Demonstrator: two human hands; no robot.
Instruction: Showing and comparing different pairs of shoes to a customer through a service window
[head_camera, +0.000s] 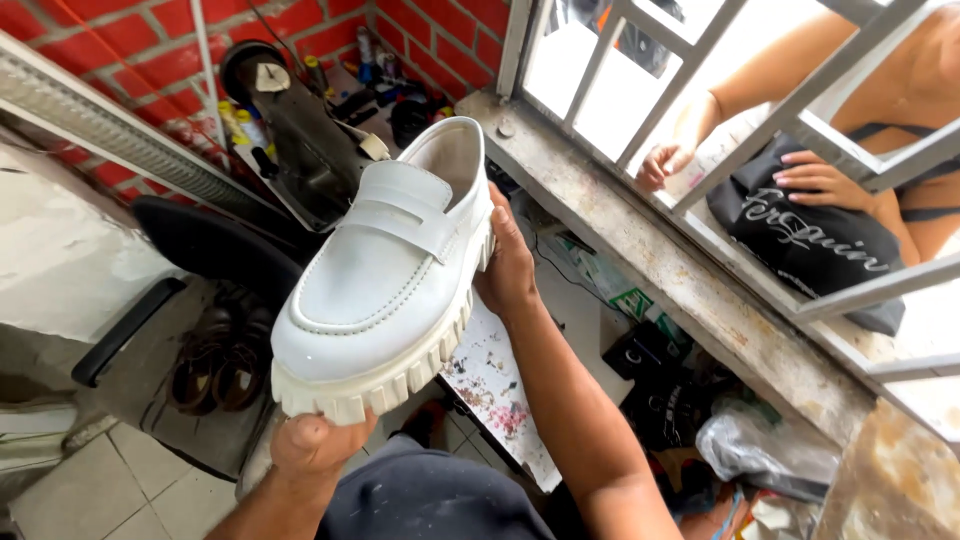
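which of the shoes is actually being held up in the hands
The white chunky-soled loafer: left hand at its toe, right hand at its heel. The dark brown shoes lie untouched on the floor below.

— What is worn on the arms?
— Nothing is worn there: both forearms are seen bare up to the lower edge of the picture, and no sleeves, watch or bands are to be made out.

— And on the hands?
— No gloves are worn. The left hand (315, 440) is seen from the back, its knuckles rounded; on the right hand (508, 268) no rings can be made out.

— What clothing is seen?
— Below the left hand and between the two forearms, a dark navy garment (425, 500) is seen, faintly flecked with pale dust.
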